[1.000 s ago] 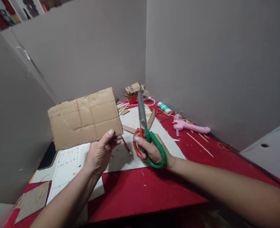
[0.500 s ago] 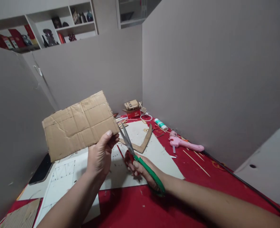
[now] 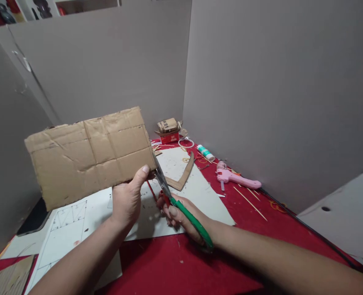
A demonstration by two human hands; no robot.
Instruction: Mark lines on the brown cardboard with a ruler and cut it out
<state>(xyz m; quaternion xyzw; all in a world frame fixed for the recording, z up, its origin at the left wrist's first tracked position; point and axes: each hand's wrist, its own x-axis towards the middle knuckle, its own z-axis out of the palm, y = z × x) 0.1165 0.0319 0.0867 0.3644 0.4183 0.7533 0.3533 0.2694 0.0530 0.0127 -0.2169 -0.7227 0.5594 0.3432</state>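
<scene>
My left hand [image 3: 128, 198] grips the lower right corner of a creased brown cardboard sheet [image 3: 85, 153], holding it up above the table. My right hand [image 3: 183, 217] holds scissors [image 3: 172, 196] with one green and one red handle. Their blades point up and left, and the tips meet the right edge of the cardboard just beside my left thumb. Below both hands lie white paper sheets [image 3: 73, 223] with pencilled line drawings, on a red tablecloth [image 3: 175, 266].
A pink glue gun [image 3: 236, 179], a glue stick [image 3: 205, 152], thin wooden skewers [image 3: 250, 198] and a curved cardboard strip [image 3: 181, 178] lie to the right and behind. A small cardboard model [image 3: 168, 127] sits in the far corner. A black phone [image 3: 33, 217] lies left. Grey partition walls enclose the table.
The scissors swung from pointing upright down and left until the blades reached the cardboard's right edge. The cardboard shifted left and now sits flatter in my left hand.
</scene>
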